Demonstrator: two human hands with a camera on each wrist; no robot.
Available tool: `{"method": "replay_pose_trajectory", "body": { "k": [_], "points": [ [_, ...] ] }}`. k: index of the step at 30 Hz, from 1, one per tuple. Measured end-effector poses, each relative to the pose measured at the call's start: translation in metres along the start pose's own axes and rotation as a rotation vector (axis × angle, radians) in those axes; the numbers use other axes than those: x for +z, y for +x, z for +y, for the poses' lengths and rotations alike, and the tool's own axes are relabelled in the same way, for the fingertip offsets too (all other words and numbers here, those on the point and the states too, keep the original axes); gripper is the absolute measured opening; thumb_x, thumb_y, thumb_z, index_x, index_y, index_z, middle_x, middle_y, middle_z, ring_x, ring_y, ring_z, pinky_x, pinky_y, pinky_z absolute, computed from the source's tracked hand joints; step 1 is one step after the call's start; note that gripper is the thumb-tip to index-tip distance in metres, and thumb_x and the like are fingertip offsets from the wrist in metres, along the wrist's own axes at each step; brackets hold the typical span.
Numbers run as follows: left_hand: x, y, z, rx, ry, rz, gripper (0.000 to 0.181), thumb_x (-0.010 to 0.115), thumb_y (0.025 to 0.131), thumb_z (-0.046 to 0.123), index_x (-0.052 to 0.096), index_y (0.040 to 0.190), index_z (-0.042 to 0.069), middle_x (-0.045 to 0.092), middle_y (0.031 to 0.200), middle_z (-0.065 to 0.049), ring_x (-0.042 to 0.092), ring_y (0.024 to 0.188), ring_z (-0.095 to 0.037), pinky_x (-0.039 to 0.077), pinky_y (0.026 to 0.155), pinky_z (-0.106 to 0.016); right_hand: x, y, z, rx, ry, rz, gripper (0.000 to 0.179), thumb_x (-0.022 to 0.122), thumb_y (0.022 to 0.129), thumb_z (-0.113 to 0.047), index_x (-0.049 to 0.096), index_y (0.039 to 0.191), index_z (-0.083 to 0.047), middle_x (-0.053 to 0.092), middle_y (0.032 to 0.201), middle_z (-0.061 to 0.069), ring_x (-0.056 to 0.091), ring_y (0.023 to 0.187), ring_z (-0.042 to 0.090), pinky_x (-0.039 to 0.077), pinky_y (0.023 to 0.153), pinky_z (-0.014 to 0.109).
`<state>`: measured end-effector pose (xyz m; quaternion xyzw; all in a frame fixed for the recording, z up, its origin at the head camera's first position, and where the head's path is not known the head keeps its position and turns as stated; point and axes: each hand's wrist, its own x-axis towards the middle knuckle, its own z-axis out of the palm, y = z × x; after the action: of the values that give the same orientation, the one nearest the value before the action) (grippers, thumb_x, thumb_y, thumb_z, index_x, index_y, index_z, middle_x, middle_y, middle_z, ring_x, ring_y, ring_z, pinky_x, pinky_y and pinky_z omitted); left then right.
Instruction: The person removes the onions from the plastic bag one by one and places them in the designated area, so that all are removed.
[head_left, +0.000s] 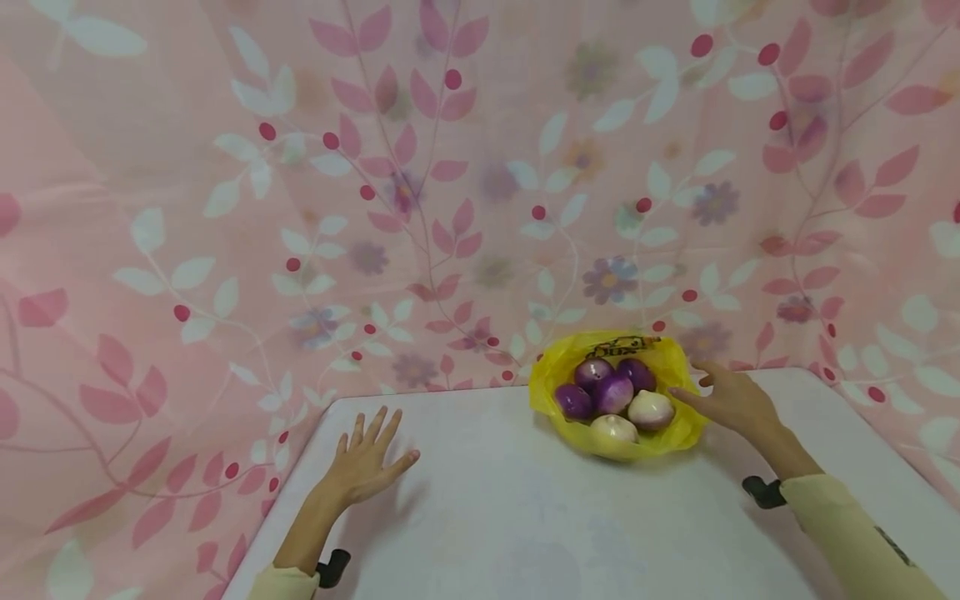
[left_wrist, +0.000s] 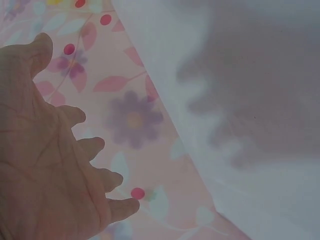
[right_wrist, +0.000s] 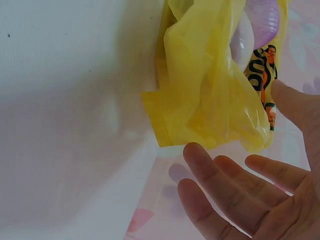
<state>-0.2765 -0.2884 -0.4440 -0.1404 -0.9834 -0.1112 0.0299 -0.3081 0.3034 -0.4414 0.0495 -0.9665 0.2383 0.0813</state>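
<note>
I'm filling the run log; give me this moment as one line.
left hand: open, over white table | right hand: open, at yellow bag edge | bag: open, holds purple and pale onions

Pink florals, a white table, a yellow bag of purple and pale onions

The backdrop cloth point(head_left: 480, 167) was soft pink, printed with deeper pink and white leaves, red berries on thin stems and faded purple flowers with yellow centres. The table point(head_left: 525, 517) was plain white. The plastic bag point(head_left: 678, 429) was bright yellow with orange-and-black lettering. Four onions point(head_left: 615, 392) in it were purple, partly white, and two point(head_left: 649, 408) were creamy white. Both sleeves point(head_left: 855, 533) were pale yellow, with a black strap point(head_left: 763, 492) at each wrist.
</note>
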Motion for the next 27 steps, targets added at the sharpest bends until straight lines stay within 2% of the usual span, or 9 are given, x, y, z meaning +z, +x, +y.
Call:
{"method": "replay_pose_trajectory", "body": {
  "k": [8,12,17,27],
  "points": [
    [0.005,0.001,-0.001,0.005,0.003,0.018,0.088,0.041,0.092,0.072,0.019,0.159,0.019,0.012,0.163,-0.011,0.002,0.145,-0.049,0.008,0.104,-0.075,0.008,0.000,-0.002,0.030,0.010,-0.019,0.086,0.056,0.089,-0.066,0.044,0.138,0.004,0.062,0.111,0.031,0.061,0.088,0.042,0.052,0.064,0.048],
    [0.006,0.001,0.001,0.012,0.009,0.018,0.087,0.042,0.092,0.071,0.022,0.158,0.017,0.015,0.163,-0.014,0.006,0.144,-0.050,0.011,0.104,-0.075,0.013,-0.001,-0.002,0.045,0.019,-0.014,0.081,0.054,0.092,-0.063,0.045,0.138,0.004,0.064,0.109,0.031,0.062,0.087,0.042,0.051,0.063,0.047],
    [0.006,0.001,0.003,-0.002,0.008,0.005,0.089,0.040,0.091,0.074,0.022,0.158,0.018,0.016,0.162,-0.013,0.008,0.144,-0.050,0.015,0.104,-0.075,0.017,-0.002,-0.001,0.044,0.033,0.013,0.073,0.054,0.096,-0.056,0.046,0.136,0.005,0.064,0.106,0.031,0.063,0.087,0.043,0.051,0.068,0.052],
    [0.004,0.002,0.007,-0.012,0.008,0.001,0.089,0.040,0.091,0.074,0.021,0.158,0.018,0.019,0.162,-0.014,0.012,0.143,-0.051,0.017,0.104,-0.074,0.019,-0.010,-0.004,0.011,0.081,0.076,0.060,0.060,0.097,-0.038,0.048,0.133,0.008,0.064,0.105,0.031,0.063,0.086,0.041,0.054,0.069,0.050]
  ]
}}
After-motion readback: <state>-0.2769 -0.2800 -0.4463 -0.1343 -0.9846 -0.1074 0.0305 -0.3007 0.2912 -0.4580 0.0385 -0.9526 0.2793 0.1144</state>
